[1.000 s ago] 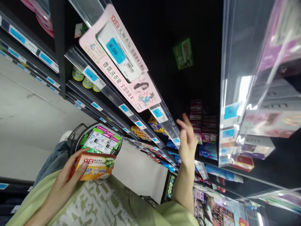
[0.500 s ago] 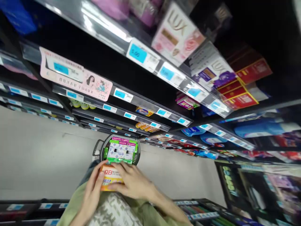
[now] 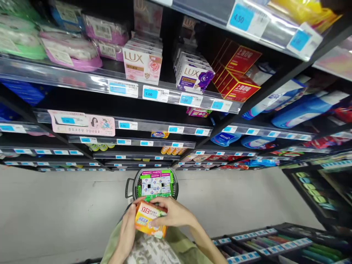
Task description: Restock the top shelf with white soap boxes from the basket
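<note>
An orange and yellow soap pack (image 3: 147, 220) with red lettering on a white band is held close to my body, its printed face turned up. My left hand (image 3: 128, 225) grips its left edge. Closed on its right and top side is my right hand (image 3: 172, 213), with the thumb lying across the front. Just beyond both hands stands a round dark shopping basket (image 3: 176, 183) with a handle on its left. Inside it lie several white, pink and green soap packs (image 3: 155, 183).
Shelves with a price rail (image 3: 96, 82) run across the front. On them stand pink LUX soap boxes (image 3: 142, 64), purple LUX boxes (image 3: 194, 75) and red boxes (image 3: 239, 90). Blue bottles (image 3: 225, 138) are at the right. Behind me on the lower right is another shelf (image 3: 264, 244).
My view has swung and levelled, so the shelves sit straighter and the basket appears farther right. The orange soap pack has tilted in my hands, and more of its front shows.
</note>
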A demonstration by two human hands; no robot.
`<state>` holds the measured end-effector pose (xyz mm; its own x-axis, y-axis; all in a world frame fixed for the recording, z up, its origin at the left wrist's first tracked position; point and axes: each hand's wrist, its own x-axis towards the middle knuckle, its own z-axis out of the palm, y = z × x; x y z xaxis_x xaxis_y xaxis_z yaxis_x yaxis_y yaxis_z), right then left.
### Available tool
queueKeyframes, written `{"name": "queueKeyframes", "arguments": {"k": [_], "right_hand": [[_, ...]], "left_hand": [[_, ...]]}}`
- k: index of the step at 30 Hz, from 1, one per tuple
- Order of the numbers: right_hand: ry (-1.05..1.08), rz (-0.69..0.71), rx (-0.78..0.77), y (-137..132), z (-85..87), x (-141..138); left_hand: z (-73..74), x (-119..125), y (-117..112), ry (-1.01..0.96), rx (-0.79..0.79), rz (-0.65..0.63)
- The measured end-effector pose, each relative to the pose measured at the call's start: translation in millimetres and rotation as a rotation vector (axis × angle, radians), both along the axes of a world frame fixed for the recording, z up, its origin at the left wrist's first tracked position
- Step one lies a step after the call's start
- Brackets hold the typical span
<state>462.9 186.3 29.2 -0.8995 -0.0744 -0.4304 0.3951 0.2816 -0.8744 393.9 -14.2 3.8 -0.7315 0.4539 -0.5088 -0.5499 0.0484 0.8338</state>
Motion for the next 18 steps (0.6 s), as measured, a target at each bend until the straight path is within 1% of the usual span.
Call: {"name": "queueKeyframes", "arguments": {"k": [4,6,7,8,11,13,18], "right_hand": [[0.026,-0.103,-0.279,12.3,-9.8,3.2],[0.030,-0.155,-0.371,12.1,-10.1,0.8],[0.042,-0.183,-0.390,10.7,-9.4,-1.9],[0.066,-0.212,-0.389,8.4,-8.4,-5.4],[0.159,-0.290,-0.320,-0.1,-5.3,-18.6],[0.187,-0.320,-0.294,-5.2,-3.2,-27.2],[0.194,-0.314,-0.234,-12.2,4.7,-43.6]], "left_hand": [[-2.9,-3.2,-0.2,-0.060,0.073,-0.003],[-4.6,-5.5,-2.9,-0.073,0.086,0.001],[-5.3,-7.1,-4.0,-0.070,0.090,0.008],[-6.0,-8.8,-4.8,-0.061,0.092,0.020],[-7.5,-14.0,-5.1,-0.040,0.103,0.080],[-7.1,-16.4,-4.0,-0.063,0.126,0.119],[1.6,-20.8,-1.4,-0.178,0.193,0.244]]}}
